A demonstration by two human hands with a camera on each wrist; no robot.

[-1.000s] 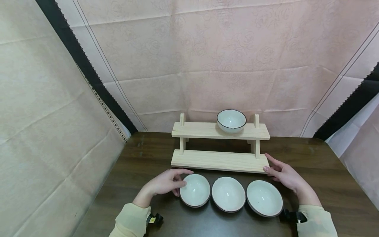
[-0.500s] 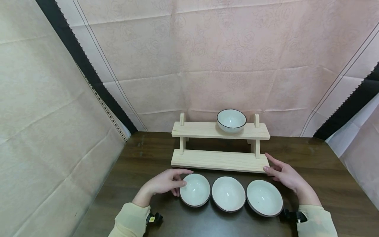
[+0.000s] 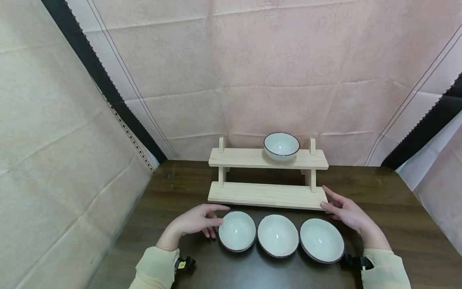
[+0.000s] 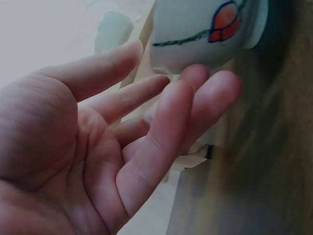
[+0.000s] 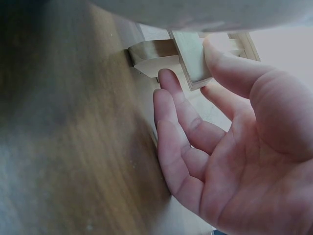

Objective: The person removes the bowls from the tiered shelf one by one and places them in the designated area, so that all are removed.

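Observation:
Three white bowls stand in a row on the dark wooden table: a left bowl (image 3: pixel 237 231), a middle bowl (image 3: pixel 278 236) and a right bowl (image 3: pixel 322 241). My left hand (image 3: pixel 198 221) is beside the left bowl, fingers loosely extended, thumb tip right at its rim. In the left wrist view this bowl (image 4: pixel 195 29) shows a red flower painted on its side. My right hand (image 3: pixel 344 212) holds the right end of the two-tier wooden shelf (image 3: pixel 267 194), thumb at the front corner of the lower board and index finger at the back.
A dark-rimmed white bowl (image 3: pixel 282 145) stands on the upper board, right of its middle. Pale patterned cloth (image 3: pixel 270 72) hangs behind the table (image 3: pixel 169 188) and along its sides. In the right wrist view, a bowl's curved side (image 5: pixel 210 14) fills the top edge.
My left hand has drawn slightly left, its index finger and thumb sliding back from over the left bowl's rim. The right hand, shelf and bowls stay in place.

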